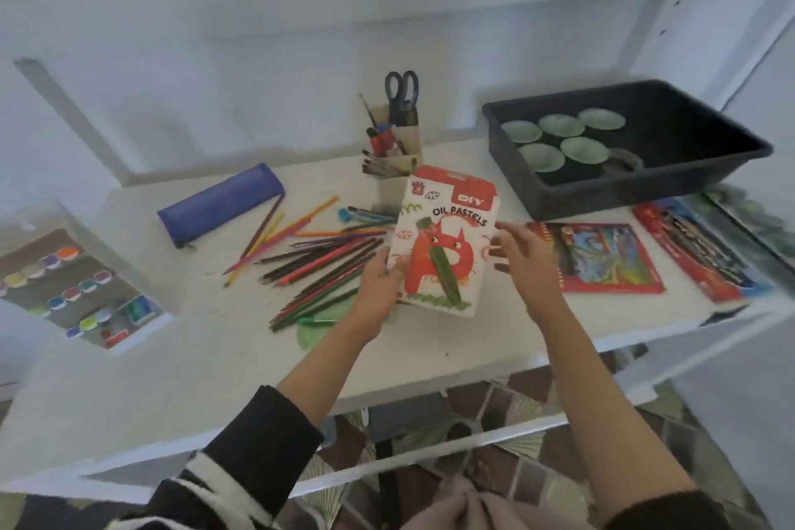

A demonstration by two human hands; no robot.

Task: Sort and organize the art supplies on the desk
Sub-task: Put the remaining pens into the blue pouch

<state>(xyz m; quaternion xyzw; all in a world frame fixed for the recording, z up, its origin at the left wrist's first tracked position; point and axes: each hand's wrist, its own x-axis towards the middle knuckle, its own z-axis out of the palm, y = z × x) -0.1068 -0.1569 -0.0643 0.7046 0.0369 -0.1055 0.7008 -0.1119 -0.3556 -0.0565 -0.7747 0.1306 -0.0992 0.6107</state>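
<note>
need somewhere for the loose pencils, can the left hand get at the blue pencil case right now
Probably not yet: the left hand grips the oil pastels box. The blue pencil case lies uncovered, only flat coloured pencils between, so once freed it likely could.

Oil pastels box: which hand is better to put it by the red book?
Probably the right hand: it is at the right edge of the oil pastels box, nearest the red book. The left hand grips the lower left corner and would have to cross over.

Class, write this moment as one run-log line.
left hand: grips oil pastels box | right hand: at box's right edge | coloured pencils: loose on desk
</note>
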